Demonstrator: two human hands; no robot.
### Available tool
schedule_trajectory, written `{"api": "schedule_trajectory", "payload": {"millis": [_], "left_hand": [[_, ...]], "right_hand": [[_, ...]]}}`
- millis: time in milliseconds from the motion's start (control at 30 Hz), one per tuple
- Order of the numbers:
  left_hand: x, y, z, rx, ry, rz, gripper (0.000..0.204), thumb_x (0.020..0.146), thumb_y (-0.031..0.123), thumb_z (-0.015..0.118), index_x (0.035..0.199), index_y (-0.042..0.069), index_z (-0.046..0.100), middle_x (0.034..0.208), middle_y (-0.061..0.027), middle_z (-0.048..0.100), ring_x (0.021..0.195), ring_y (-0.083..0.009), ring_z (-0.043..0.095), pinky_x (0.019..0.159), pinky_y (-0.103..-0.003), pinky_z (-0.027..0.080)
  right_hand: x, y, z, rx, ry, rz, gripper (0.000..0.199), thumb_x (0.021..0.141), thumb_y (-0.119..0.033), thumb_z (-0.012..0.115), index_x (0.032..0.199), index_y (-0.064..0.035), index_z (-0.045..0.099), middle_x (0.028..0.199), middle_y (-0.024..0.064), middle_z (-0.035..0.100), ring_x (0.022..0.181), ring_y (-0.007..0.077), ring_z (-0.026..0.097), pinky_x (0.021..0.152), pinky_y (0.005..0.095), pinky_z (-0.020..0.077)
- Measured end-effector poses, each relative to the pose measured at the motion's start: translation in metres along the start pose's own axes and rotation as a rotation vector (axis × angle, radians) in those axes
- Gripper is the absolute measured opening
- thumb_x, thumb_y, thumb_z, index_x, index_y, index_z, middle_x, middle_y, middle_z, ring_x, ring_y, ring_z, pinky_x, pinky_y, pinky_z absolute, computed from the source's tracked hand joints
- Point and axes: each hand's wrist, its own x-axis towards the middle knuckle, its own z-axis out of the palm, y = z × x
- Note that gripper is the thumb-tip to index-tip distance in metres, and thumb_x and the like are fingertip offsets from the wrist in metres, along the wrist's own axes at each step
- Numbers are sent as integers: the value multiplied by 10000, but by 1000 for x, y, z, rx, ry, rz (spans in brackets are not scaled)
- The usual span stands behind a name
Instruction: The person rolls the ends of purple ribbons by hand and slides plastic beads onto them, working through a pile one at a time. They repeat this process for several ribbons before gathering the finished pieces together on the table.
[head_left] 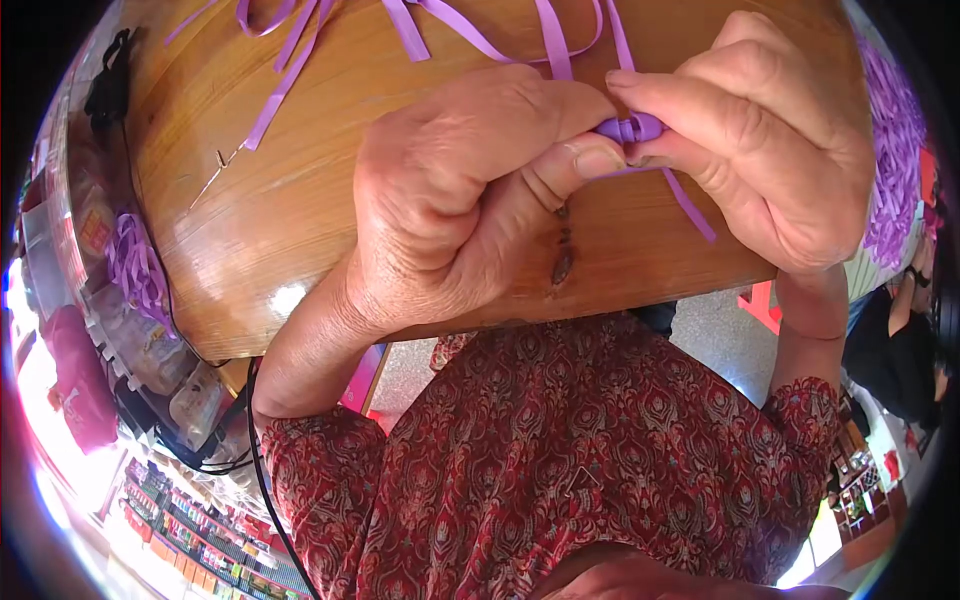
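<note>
Both hands meet over the wooden table, pinching a small purple plastic clasp [632, 128] between them. My left hand [440, 185] holds its left end between thumb and forefinger. The thumb and forefinger of my right hand [770, 145] close on its right end. Fingertips cover part of the clasp, so I cannot tell if its halves are joined. A narrow purple ribbon [690, 205] hangs below it, and more purple ribbon [555, 40] runs up behind the hands. At the left, a thin metal pin-like piece [213, 180] lies by the end of another ribbon strand [270, 110].
The table [290, 230] has its near edge just in front of my body. Purple ribbon hangs in a thick bunch [890, 150] at the right and a smaller bunch [138, 265] at the left. A black cable [262, 460] runs down the left side. Someone in black [890, 345] is at the far right.
</note>
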Motion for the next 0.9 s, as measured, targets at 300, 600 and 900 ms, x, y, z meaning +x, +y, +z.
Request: {"api": "schedule_trajectory", "payload": {"millis": [300, 600, 900], "left_hand": [[-1, -7, 18, -122, 228, 22, 126, 770, 15, 698, 879, -30, 651, 783, -133, 650, 651, -276, 606, 613, -338, 479], [-5, -6, 7, -68, 104, 18, 161, 820, 34, 656, 968, -26, 638, 890, -121, 649, 810, -228, 620, 731, -307, 484], [0, 8, -1, 291, -14, 91, 228, 756, 80, 725, 947, -25, 656, 797, -130, 639, 725, -241, 630, 663, -303, 494]], "right_hand": [[-13, -15, 31, 136, 268, 105, 349, 568, -45, 741, 880, 86, 657, 715, 106, 558, 594, 206, 481, 501, 318, 371], [-5, -28, 23, 27, 202, 195, 248, 678, -171, 759, 820, 19, 685, 691, 76, 616, 544, 156, 539, 476, 251, 396], [1, -20, 30, 151, 229, -32, 339, 574, -81, 747, 846, 92, 641, 703, 99, 546, 566, 192, 474, 482, 299, 338]]}}
